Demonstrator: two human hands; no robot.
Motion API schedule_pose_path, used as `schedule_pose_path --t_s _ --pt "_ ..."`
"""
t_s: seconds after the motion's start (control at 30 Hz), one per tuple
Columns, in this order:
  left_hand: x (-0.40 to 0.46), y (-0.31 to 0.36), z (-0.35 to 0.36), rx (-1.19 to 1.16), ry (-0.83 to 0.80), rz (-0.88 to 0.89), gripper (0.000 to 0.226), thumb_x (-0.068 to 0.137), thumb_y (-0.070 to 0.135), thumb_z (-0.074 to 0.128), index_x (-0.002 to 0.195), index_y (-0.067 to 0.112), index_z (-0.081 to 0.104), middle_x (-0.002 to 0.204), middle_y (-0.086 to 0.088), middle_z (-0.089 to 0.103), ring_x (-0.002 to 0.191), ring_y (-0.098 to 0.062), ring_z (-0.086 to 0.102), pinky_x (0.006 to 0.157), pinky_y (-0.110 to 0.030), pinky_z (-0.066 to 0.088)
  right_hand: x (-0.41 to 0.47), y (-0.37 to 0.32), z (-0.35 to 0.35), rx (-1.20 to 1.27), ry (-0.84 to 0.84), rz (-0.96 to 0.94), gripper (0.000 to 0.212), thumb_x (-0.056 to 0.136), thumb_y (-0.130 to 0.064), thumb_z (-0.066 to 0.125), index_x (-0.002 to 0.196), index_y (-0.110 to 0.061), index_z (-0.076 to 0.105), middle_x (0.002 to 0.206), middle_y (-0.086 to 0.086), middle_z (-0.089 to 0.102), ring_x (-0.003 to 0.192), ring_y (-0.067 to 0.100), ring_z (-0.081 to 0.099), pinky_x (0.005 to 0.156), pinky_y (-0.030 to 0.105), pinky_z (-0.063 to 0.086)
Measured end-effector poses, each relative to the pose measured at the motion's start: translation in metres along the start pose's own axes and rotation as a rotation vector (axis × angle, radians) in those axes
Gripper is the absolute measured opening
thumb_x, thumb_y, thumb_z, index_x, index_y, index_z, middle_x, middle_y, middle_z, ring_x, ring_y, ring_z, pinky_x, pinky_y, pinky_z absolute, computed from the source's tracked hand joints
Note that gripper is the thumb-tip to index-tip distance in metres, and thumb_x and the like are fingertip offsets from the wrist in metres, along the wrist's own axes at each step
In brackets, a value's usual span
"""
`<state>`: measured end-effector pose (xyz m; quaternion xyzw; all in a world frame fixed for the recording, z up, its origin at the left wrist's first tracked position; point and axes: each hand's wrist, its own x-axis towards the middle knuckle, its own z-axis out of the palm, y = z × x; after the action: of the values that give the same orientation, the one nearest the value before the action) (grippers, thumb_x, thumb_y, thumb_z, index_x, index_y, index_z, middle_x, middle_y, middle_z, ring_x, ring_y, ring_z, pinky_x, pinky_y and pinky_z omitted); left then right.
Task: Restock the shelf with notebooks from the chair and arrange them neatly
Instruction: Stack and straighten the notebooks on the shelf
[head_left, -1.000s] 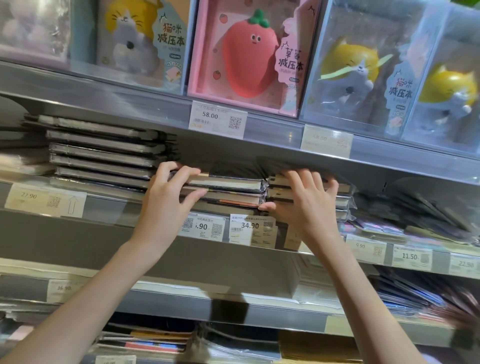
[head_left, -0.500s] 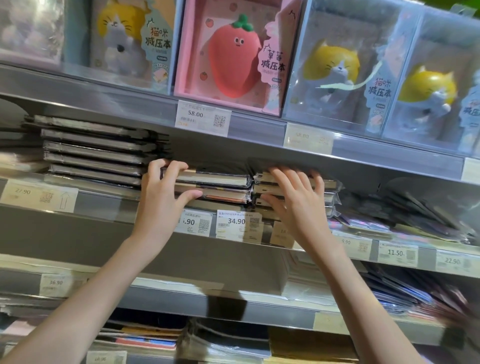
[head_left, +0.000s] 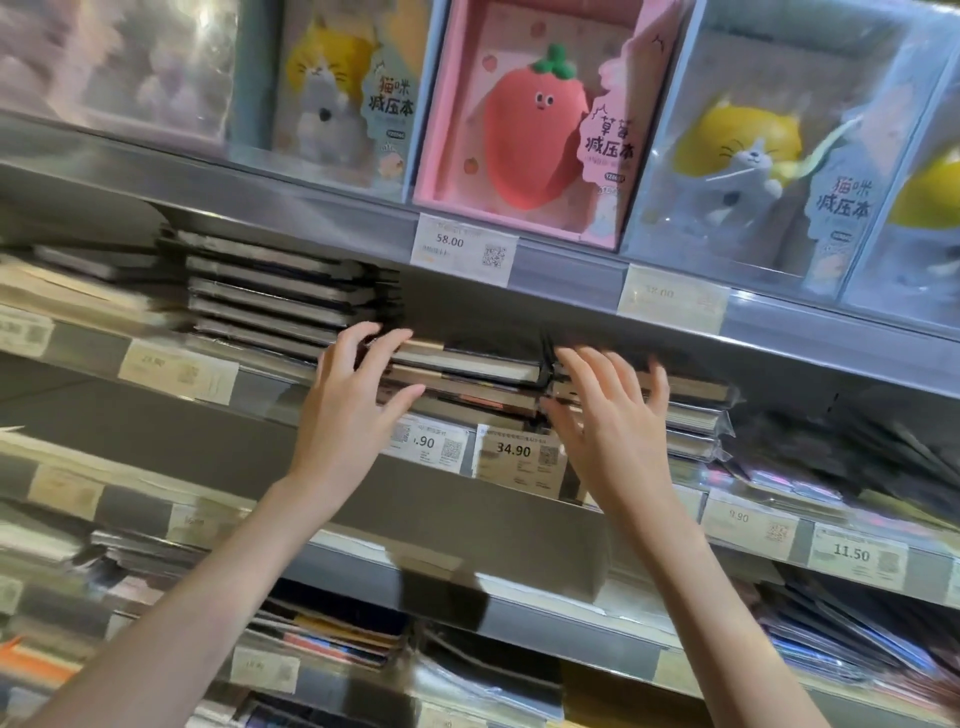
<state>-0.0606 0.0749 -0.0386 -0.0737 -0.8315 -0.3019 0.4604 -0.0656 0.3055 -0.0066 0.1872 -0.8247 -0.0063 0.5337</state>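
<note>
Notebooks: two short stacks (head_left: 467, 379) lie flat at the front edge of the middle shelf (head_left: 332, 467), spines outward, just above the 34.90 tag (head_left: 517, 457); the right stack (head_left: 696, 415) touches the left one.
Left hand (head_left: 348, 410): fingers spread and nearly straight, tips on the left end of the left stack, thumb against its front; it presses, holding nothing.
Right hand (head_left: 608, 421): fingers straight and fanned over the front of the right stack, thumb near the seam between stacks; likewise no closed grip.
Neighbours: a taller dark pile (head_left: 280, 296) sits just left on the same shelf; boxed toys (head_left: 524, 119) stand on the shelf above.
Handling: the books look stiff-covered and film-wrapped, so probably slick against each other and apt to slide when nudged; each is likely light, a whole stack moderately heavy.
Hold: flat palms on the stack ends and fronts should square them; to lift, pinch the spine edge with the thumb beneath.
Risk: the top book may skid backward.
</note>
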Motion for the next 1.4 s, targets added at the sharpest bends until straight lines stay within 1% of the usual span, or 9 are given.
schedule_pose_path --t_s 0.2,0.4,0.53,0.63,0.73,0.83,1.0,1.2,1.4 --pt "0.006 -0.029 -0.02 0.035 0.038 0.03 0.033 0.087 0.023 0.06 0.119 0.014 0.057 0.117 -0.004 0.052 0.108 -0.021 0.048 0.085 -0.031 0.042 0.019 -0.033 -0.001 0.001 -0.061 -0.035 0.03 0.083 -0.027 0.065 0.11 -0.014 0.063 0.116 0.007 0.063 0.11 0.029 0.058 0.101 0.06 0.033" --pt "0.012 -0.105 -0.059 0.133 -0.012 0.082 0.025 0.086 0.02 0.062 0.11 0.011 0.06 0.105 -0.008 0.058 0.1 -0.029 0.053 0.084 -0.04 0.042 0.023 -0.115 0.019 0.043 -0.048 -0.05 0.035 0.086 -0.033 0.039 0.104 -0.016 0.064 0.109 0.003 0.065 0.104 0.024 0.058 0.101 0.053 0.035" --pt "0.026 -0.164 -0.089 0.208 -0.029 0.102 0.023 0.083 0.021 0.066 0.104 0.011 0.061 0.1 -0.01 0.06 0.097 -0.033 0.054 0.083 -0.041 0.04 0.023 -0.168 0.036 0.036 0.004 -0.005 0.031 0.085 -0.034 0.046 0.101 -0.016 0.065 0.105 0.0 0.066 0.101 0.018 0.047 0.091 0.04 0.033" --pt "0.036 -0.193 -0.106 0.256 -0.056 0.175 0.021 0.084 0.023 0.065 0.101 0.011 0.062 0.096 -0.006 0.063 0.095 -0.028 0.057 0.087 -0.037 0.032 0.023 -0.202 0.044 -0.02 -0.013 0.071 0.027 0.085 -0.035 0.049 0.097 -0.019 0.066 0.097 -0.002 0.067 0.092 0.02 0.056 0.081 0.035 0.039" --pt "0.041 -0.2 -0.113 0.346 -0.104 0.277 0.023 0.084 0.029 0.061 0.099 0.011 0.063 0.093 -0.004 0.066 0.094 -0.025 0.06 0.09 -0.04 0.031 0.022 -0.216 0.046 -0.094 -0.095 0.14 0.021 0.077 -0.027 0.071 0.096 -0.017 0.067 0.091 0.002 0.067 0.085 0.026 0.062 0.075 0.036 0.047" --pt "0.044 -0.194 -0.116 0.432 -0.189 0.252 0.028 0.086 0.037 0.057 0.098 0.012 0.062 0.089 -0.005 0.068 0.097 -0.026 0.059 0.091 -0.045 0.034 0.025 -0.215 0.042 -0.103 -0.181 0.194 0.028 0.073 -0.026 0.077 0.098 -0.018 0.066 0.091 0.004 0.064 0.087 0.03 0.059 0.073 0.039 0.047" --pt "0.052 -0.192 -0.112 0.403 -0.254 0.183 0.042 0.087 0.05 0.051 0.103 0.011 0.056 0.09 -0.007 0.068 0.105 -0.026 0.054 0.095 -0.044 0.023 0.034 -0.219 0.04 -0.082 -0.262 0.216 0.035 0.074 -0.028 0.076 0.102 -0.012 0.064 0.098 0.009 0.064 0.09 0.033 0.056 0.069 0.04 0.049" --pt "0.055 -0.182 -0.113 0.354 -0.282 0.126 0.056 0.084 0.055 0.052 0.115 0.009 0.045 0.095 -0.009 0.065 0.109 -0.03 0.052 0.098 -0.045 0.022 0.048 -0.22 0.041 -0.075 -0.45 0.226 0.05 0.091 -0.043 0.05 0.134 -0.019 0.042 0.123 0.002 0.057 0.119 0.029 0.041 0.092 0.038 0.038" --pt "0.057 -0.184 -0.107 0.407 -0.34 0.143 0.056 0.085 0.061 0.044 0.119 0.017 0.04 0.1 -0.003 0.064 0.115 -0.025 0.048 0.103 -0.047 0.02 0.052 -0.219 0.046 -0.004 -0.458 0.216 0.046 0.093 -0.045 0.045 0.136 -0.031 0.036 0.117 -0.001 0.06 0.109 0.023 0.05 0.085 0.032 0.04"
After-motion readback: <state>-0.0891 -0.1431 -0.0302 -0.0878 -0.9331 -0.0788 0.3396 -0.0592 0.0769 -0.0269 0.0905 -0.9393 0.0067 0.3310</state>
